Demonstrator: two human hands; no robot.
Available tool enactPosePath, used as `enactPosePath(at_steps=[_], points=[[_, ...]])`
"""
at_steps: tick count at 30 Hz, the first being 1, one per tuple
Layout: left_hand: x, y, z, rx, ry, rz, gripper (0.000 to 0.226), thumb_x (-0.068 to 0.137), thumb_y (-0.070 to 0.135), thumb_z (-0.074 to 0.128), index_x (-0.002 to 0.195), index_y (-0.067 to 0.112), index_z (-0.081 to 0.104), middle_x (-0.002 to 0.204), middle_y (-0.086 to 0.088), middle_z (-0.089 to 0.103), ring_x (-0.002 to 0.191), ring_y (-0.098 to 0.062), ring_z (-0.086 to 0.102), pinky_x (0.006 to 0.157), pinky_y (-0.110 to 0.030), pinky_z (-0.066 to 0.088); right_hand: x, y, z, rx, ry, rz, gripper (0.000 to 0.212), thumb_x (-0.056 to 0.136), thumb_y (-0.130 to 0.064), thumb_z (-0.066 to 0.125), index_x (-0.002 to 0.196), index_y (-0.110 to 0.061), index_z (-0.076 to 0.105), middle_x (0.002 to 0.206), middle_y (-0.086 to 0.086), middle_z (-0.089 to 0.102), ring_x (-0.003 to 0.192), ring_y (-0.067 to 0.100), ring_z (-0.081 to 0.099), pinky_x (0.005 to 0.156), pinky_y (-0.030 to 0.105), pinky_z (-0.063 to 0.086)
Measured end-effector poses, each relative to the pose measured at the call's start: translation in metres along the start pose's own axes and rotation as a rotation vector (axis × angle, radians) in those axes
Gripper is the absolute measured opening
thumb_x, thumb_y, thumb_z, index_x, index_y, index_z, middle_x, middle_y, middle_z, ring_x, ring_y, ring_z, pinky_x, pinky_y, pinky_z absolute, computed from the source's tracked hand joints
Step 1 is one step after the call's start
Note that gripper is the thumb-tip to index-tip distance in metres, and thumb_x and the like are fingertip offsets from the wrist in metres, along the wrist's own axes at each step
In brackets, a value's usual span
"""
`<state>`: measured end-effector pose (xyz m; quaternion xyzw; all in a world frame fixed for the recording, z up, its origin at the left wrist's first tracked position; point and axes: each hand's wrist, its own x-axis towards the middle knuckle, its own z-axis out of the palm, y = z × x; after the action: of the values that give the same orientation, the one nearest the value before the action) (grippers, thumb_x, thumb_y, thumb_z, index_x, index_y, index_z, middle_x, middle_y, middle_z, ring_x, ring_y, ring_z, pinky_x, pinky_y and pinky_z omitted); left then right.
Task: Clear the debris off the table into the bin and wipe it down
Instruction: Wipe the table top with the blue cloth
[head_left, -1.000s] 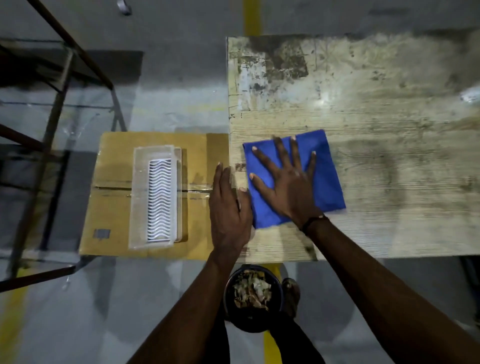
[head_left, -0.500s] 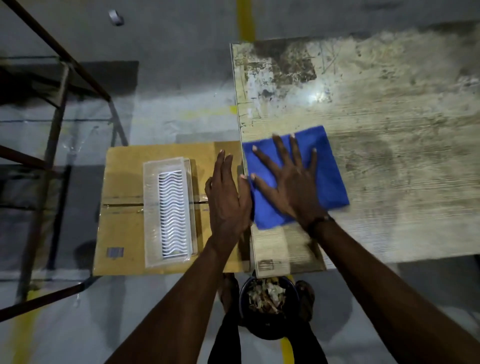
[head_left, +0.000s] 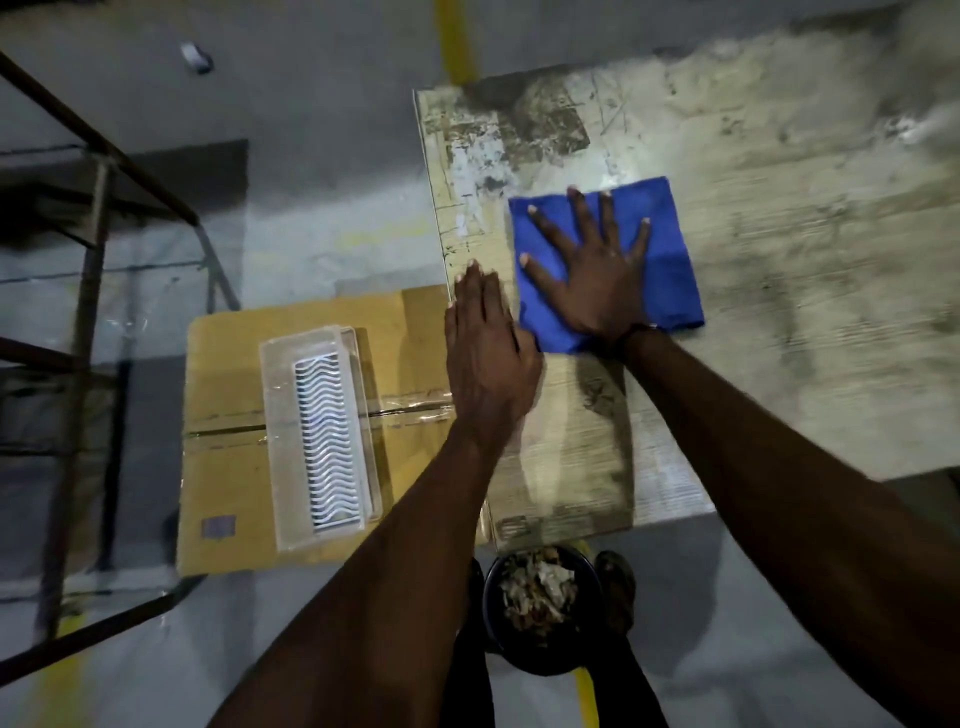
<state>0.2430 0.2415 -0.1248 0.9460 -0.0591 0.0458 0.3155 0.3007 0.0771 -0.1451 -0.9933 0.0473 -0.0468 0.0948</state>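
On the scuffed table (grey concrete floor below), the flat, spread right hand presses the blue cloth, the left hand lying flat, fingers straight, just beside it.

The cloth lies on the table near its left edge, the right hand flat on top of it. The left hand rests just left of the cloth, at the table's edge. A box sits left of the table with a tray on it. The bin stands on the floor in front of the table, debris inside.
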Motion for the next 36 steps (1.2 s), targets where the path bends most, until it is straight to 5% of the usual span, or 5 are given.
enactPosePath(at_steps=[7,14,18,27,36], points=[[0.005,0.001,0.012,0.084,0.02,-0.003,0.064,0.101,0.021,0.035,0.161,-0.001,0.034,0.171,-0.018,0.029,0.161,-0.031,0.022,0.132,-0.045,0.018,-0.123,0.032,-0.025,-0.006,-0.053,-0.005,0.069,0.102,-0.074,0.036,0.165,-0.053,0.015,0.179,-0.007,0.001,0.165,0.027,-0.006,0.123,0.072,0.002],[0.005,0.007,0.012,0.107,0.072,-0.025,0.062,0.1,0.019,0.042,0.159,0.0,0.039,0.169,-0.016,0.035,0.159,-0.03,0.028,0.131,-0.044,0.023,0.021,0.055,-0.018,0.038,-0.035,0.098,0.069,0.099,-0.08,0.029,0.162,-0.052,0.03,0.176,0.0,0.02,0.163,0.037,0.013,0.121,0.076,0.007],[0.007,0.007,0.012,0.074,0.082,-0.052,0.061,0.099,0.019,0.046,0.158,0.001,0.042,0.168,-0.014,0.038,0.158,-0.029,0.032,0.13,-0.043,0.025,0.061,0.06,-0.015,0.048,-0.053,0.087,0.07,0.099,-0.08,0.026,0.163,-0.052,0.027,0.177,-0.001,0.017,0.164,0.036,0.009,0.122,0.076,0.005],[0.008,0.01,0.009,0.069,0.07,-0.057,0.062,0.099,0.017,0.045,0.158,0.001,0.041,0.168,-0.014,0.037,0.158,-0.029,0.032,0.129,-0.041,0.025,-0.098,0.043,-0.03,-0.001,-0.107,-0.121,0.068,0.103,-0.074,0.033,0.165,-0.049,0.022,0.179,-0.003,0.005,0.165,0.03,-0.001,0.124,0.071,0.003],[0.009,0.007,0.013,0.09,0.048,-0.069,0.062,0.1,0.018,0.049,0.16,0.005,0.039,0.17,-0.01,0.034,0.159,-0.025,0.028,0.13,-0.04,0.024,0.098,0.088,-0.019,0.043,-0.05,0.194,0.072,0.099,-0.079,0.025,0.165,-0.05,0.021,0.178,0.003,0.014,0.163,0.04,0.008,0.12,0.079,0.006]])
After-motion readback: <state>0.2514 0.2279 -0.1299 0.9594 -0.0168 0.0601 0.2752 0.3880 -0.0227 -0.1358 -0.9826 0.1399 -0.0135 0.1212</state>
